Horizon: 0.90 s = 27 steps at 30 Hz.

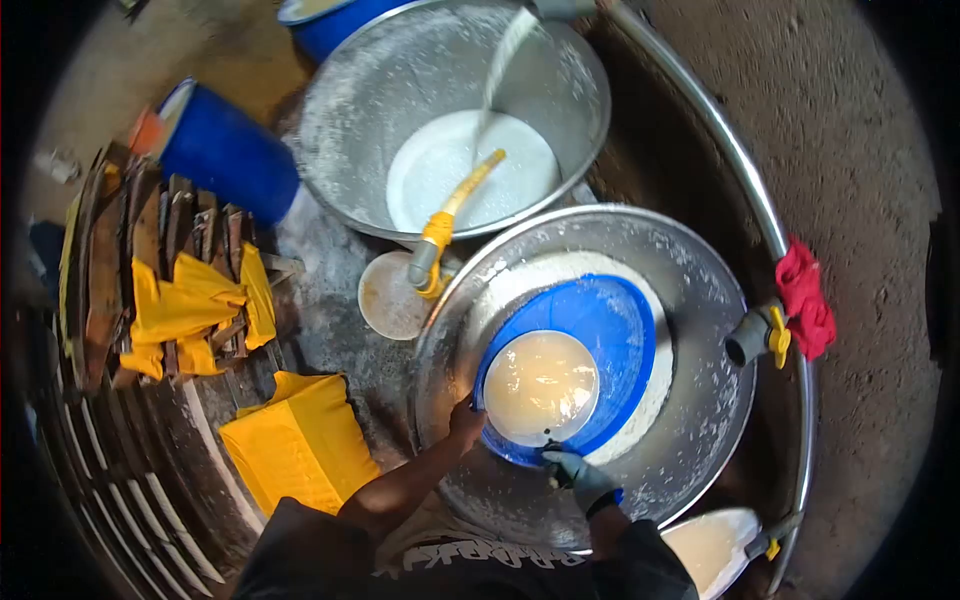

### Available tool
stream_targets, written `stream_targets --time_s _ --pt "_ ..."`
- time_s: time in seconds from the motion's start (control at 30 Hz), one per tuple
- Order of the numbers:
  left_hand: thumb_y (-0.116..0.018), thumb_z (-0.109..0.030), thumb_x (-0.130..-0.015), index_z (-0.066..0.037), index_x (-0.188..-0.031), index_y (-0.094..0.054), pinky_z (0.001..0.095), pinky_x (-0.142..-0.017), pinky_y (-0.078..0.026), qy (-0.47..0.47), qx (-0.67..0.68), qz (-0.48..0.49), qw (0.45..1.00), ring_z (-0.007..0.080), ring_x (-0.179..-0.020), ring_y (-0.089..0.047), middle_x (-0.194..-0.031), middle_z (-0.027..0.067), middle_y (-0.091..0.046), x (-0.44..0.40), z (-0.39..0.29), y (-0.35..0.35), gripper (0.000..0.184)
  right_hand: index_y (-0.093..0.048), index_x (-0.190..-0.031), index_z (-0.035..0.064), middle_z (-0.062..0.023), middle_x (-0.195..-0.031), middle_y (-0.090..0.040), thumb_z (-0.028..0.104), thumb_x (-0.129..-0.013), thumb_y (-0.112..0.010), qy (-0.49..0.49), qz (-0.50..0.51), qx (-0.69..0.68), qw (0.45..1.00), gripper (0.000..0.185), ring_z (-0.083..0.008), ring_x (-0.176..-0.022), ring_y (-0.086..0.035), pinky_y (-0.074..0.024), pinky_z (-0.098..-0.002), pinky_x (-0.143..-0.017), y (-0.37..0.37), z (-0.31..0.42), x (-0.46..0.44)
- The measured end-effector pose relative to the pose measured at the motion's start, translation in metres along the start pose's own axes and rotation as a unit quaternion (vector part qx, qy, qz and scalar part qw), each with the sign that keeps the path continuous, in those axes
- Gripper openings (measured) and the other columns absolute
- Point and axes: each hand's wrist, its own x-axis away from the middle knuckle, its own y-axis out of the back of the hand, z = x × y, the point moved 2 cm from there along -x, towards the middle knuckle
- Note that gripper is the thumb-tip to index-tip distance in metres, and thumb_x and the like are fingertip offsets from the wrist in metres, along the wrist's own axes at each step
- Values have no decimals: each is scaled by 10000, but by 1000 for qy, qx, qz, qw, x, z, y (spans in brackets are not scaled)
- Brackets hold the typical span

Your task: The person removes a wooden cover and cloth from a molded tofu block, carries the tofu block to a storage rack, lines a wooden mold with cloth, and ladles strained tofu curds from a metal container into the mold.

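My left hand (466, 422) holds the left rim of a blue basin (625, 345). My right hand (582, 480), in a grey-green glove, is at the basin's near edge, with its fingers around something dark there. Cream-coloured liquid (542, 385) lies in the basin, pooled toward its left side. The tilted basin sits inside a large metal bowl (710, 400), where white material (655, 400) shows around it.
Liquid pours into another metal bowl (350, 120) beyond. A yellow hose (468, 188) rests over its rim. A metal pipe (735, 140) with valves and a red cloth (805, 300) runs along the right. At left are a blue barrel (228, 150), wooden slats and a yellow-wrapped block (305, 440).
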Motion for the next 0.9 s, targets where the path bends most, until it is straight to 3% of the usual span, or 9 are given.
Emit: stream_targets --time_s 0.03,0.1,0.17,0.23,0.4,0.43,0.57,0.6,0.9 --pt "-613 -43 -782 -47 -1190 -663 324 -783 -526 -12 18 -12 1000 170 -899 -666 -1032 77 -707 6 -7 5 410 -553 -777 142 21 -608 -536 247 -931 -646 23 -13 -4 1000 209 -138 -467 -526 -469 -311 -440 -25 12 25" --pt "-645 -213 -774 -126 -1316 -610 374 -828 -545 33 -155 30 987 255 -942 -702 -1052 140 -722 20 -22 17 549 -553 -815 137 35 -644 -535 198 -936 -637 66 51 -44 996 160 -95 -503 -522 -461 -290 -457 -41 9 33" --pt "-648 -247 -761 -110 -1266 -630 401 -829 -551 -59 -200 2 978 291 -927 -707 -1013 162 -720 27 -31 28 524 -543 -848 143 39 -692 -538 165 -936 -630 65 -10 -136 988 125 -84 -538 -516 -433 -262 -478 -64 18 62" --pt "-659 -247 -747 -74 -1202 -639 425 -858 -542 75 -292 112 947 319 -939 -703 -1013 178 -717 34 -37 29 487 -543 -848 158 44 -690 -534 175 -933 -633 56 -1 -119 991 125 -83 -536 -510 -429 -255 -491 -67 29 73" --pt "-667 -337 -763 -25 -855 -698 390 -614 -596 84 -33 144 986 256 -724 -727 -821 154 -708 111 -38 44 327 -516 -747 160 23 -586 -485 226 -948 -588 77 -45 7 996 224 -131 -470 -475 -426 -291 -485 -86 56 133" --pt "-676 -325 -757 -9 -858 -697 389 -606 -595 102 -53 146 983 255 -721 -727 -823 154 -709 140 -52 52 332 -521 -727 164 24 -576 -491 206 -919 -628 81 -9 50 995 223 -126 -463 -483 -436 -295 -482 -77 60 137" --pt "-703 -275 -739 21 -899 -673 393 -602 -608 133 43 156 978 263 -718 -710 -845 161 -697 192 -15 59 337 -532 -709 127 16 -552 -502 224 -886 -643 -55 -158 -33 985 231 -148 -464 -497 -466 -341 -526 -115 68 177" --pt "-711 -256 -733 28 -917 -662 396 -605 -614 134 76 172 973 268 -719 -701 -855 164 -689 200 -4 55 341 -576 -814 93 -3 -638 -527 166 -899 -625 -59 -92 -48 993 122 -121 -545 -515 -468 -316 -563 -147 52 203" --pt "-743 -243 -729 34 -998 -629 413 -619 -623 48 223 245 942 285 -746 -690 -906 173 -667 249 69 103 402 -579 -928 73 0 -710 -525 146 -920 -613 -5 -60 223 973 80 -110 -605 -504 -456 -292 -574 -352 -53 182"
